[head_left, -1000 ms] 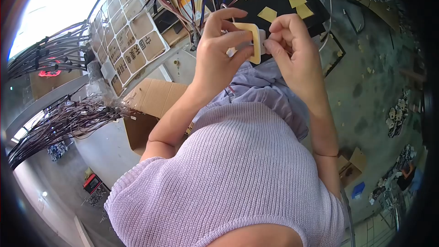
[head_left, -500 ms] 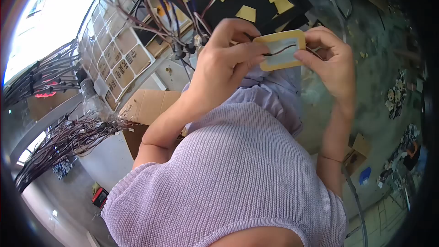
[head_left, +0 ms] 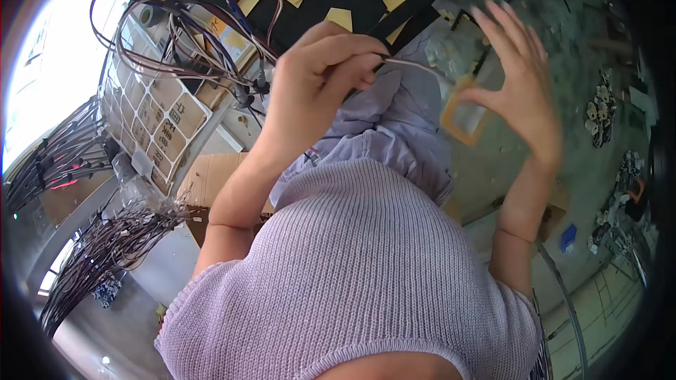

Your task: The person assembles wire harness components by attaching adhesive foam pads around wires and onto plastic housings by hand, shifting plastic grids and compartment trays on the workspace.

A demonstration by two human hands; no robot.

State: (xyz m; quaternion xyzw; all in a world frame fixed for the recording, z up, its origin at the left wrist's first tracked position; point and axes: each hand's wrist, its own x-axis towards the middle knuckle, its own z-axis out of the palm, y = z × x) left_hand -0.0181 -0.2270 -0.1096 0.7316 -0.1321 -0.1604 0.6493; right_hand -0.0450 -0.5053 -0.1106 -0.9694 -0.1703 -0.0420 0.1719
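Observation:
My left hand is closed round a thin cable above my lap. The cable sticks out from its fingertips to the right, toward a yellow-rimmed flat piece with a pale middle. This piece is tilted and blurred, just below the thumb of my right hand. That hand is raised, its fingers spread and smeared by motion. Whether its thumb touches the piece or the cable's end, I cannot tell.
A black board with several yellow paper pieces lies ahead. Cables hang at the upper left beside a white wire grid. Bundled cables sit at the left, near an open cardboard box. A blue object lies on the floor at right.
My right hand has opened and moved up off the yellow-rimmed piece, which has dropped lower and tilted. My left hand has shifted left, keeping the cable. The view has turned slightly.

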